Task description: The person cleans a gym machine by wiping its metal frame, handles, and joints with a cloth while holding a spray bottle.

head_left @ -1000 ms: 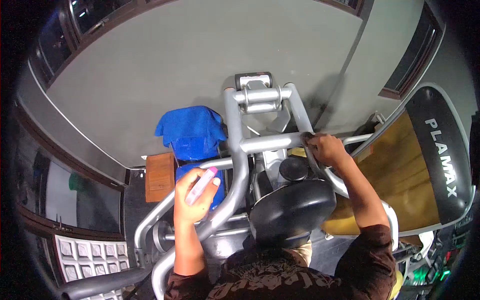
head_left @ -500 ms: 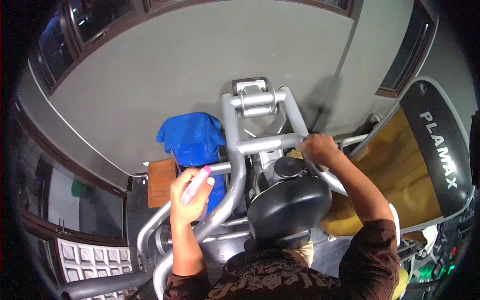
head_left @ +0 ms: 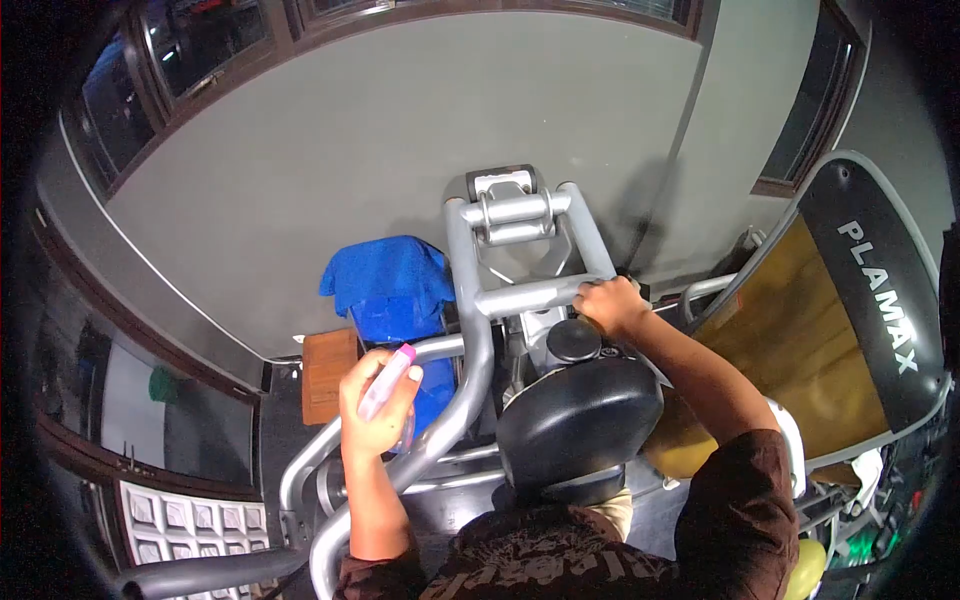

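Note:
My left hand [head_left: 378, 408] is wrapped round a clear bottle [head_left: 383, 388] with a pink top, held above the silver tubing on the left. My right hand [head_left: 612, 304] rests closed on the right end of the machine's silver crossbar [head_left: 535, 296]; whether it holds a dark cloth or a grip there is hidden. Below the crossbar are a round black knob or pad [head_left: 573, 341] and a large black padded seat [head_left: 580, 415]. The silver frame [head_left: 475, 340] curves down between my hands.
A blue cloth [head_left: 385, 270] drapes over a blue object beside a wooden board [head_left: 328, 376]. At the right stands a yellow-and-black PLAMAX panel [head_left: 850, 300]. A grey wall [head_left: 400, 130] is ahead, with a white gridded panel [head_left: 190, 520] at lower left.
My right hand has slid left along the crossbar, from the corner of the frame. My left hand still holds the bottle, slightly lower. The view has shifted a little.

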A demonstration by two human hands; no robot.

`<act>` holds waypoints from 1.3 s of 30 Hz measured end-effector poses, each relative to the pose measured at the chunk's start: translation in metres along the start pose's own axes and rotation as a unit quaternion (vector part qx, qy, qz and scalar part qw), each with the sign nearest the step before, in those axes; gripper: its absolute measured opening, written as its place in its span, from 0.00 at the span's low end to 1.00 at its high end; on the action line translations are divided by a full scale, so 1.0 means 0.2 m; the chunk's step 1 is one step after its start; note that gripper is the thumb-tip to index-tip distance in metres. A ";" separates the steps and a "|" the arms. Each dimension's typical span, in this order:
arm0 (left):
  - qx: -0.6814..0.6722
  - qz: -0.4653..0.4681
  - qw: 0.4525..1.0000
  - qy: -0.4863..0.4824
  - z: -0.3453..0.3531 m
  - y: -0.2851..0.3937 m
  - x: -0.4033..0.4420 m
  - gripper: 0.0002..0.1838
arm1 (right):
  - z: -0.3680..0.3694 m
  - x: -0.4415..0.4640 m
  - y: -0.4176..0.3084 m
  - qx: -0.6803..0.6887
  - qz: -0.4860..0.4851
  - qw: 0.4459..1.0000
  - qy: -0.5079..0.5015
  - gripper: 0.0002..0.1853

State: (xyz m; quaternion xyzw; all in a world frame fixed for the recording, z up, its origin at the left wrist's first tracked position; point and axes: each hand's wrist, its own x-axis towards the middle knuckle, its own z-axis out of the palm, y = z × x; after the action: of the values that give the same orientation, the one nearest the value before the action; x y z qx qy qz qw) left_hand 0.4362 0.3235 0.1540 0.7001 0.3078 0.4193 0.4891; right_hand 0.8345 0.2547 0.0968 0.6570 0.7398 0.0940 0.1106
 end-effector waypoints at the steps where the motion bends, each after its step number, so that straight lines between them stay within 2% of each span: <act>1: 0.004 -0.001 1.000 0.003 0.00 0.00 0.00 0.05 | -0.02 -0.01 -0.01 0.002 0.016 1.000 0.009 0.08; 5: -0.019 -0.002 1.000 -0.005 0.01 -0.04 0.01 0.07 | 0.06 -0.05 0.02 0.031 0.061 0.994 0.083 0.08; 9: -0.012 0.003 1.000 -0.011 0.02 0.02 0.02 0.05 | 0.01 -0.08 0.04 0.067 0.110 0.989 0.079 0.09; 13: -0.014 -0.002 1.000 -0.013 0.02 0.03 0.03 0.05 | 0.05 -0.10 0.14 0.112 0.200 0.959 0.168 0.09; 16: -0.029 0.004 1.000 -0.004 0.04 -0.03 0.04 0.07 | -0.09 -0.05 0.21 0.172 0.235 0.931 0.219 0.12; 19: -0.044 0.015 0.999 -0.014 0.07 -0.03 0.05 0.06 | 0.07 -0.01 0.19 0.142 0.133 0.969 0.150 0.14; 20: -0.047 0.012 0.999 -0.017 0.08 -0.02 0.05 0.06 | 0.09 -0.02 0.15 0.150 0.130 0.969 0.150 0.15; 25: -0.059 0.011 0.998 -0.023 0.06 -0.01 0.06 0.05 | 0.00 -0.07 0.14 0.101 0.096 0.990 0.002 0.13; 28: -0.076 0.027 0.997 -0.010 0.07 -0.03 0.08 0.05 | 0.04 -0.14 0.10 0.067 0.040 0.997 -0.016 0.13; 29: -0.074 0.027 0.997 -0.015 0.07 -0.04 0.08 0.05 | 0.07 -0.12 0.11 0.035 0.046 0.997 -0.052 0.14; 32: -0.066 0.019 0.997 -0.025 0.06 -0.04 0.09 0.05 | -0.03 -0.10 0.13 0.079 0.044 0.996 -0.013 0.15; 33: -0.066 0.013 0.997 -0.024 0.07 -0.02 0.09 0.06 | -0.03 -0.08 0.13 0.104 0.068 0.989 0.086 0.17; 36: -0.064 0.010 0.998 -0.026 0.05 -0.04 0.08 0.06 | -0.02 -0.02 0.10 0.186 0.065 0.948 0.251 0.18; 37: -0.063 0.016 0.997 -0.029 0.05 -0.05 0.09 0.06 | 0.04 -0.01 0.11 0.143 0.047 0.968 0.199 0.20; 39: -0.062 0.014 0.998 -0.021 0.04 -0.03 0.09 0.06 | 0.07 -0.04 0.09 0.087 0.027 0.981 0.169 0.21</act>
State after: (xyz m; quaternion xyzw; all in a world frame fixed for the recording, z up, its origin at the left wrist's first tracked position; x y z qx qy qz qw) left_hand 0.4517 0.3372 0.1514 0.6817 0.2610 0.4296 0.5316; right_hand 0.8557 0.2485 0.0885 0.6583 0.7353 0.1418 -0.0763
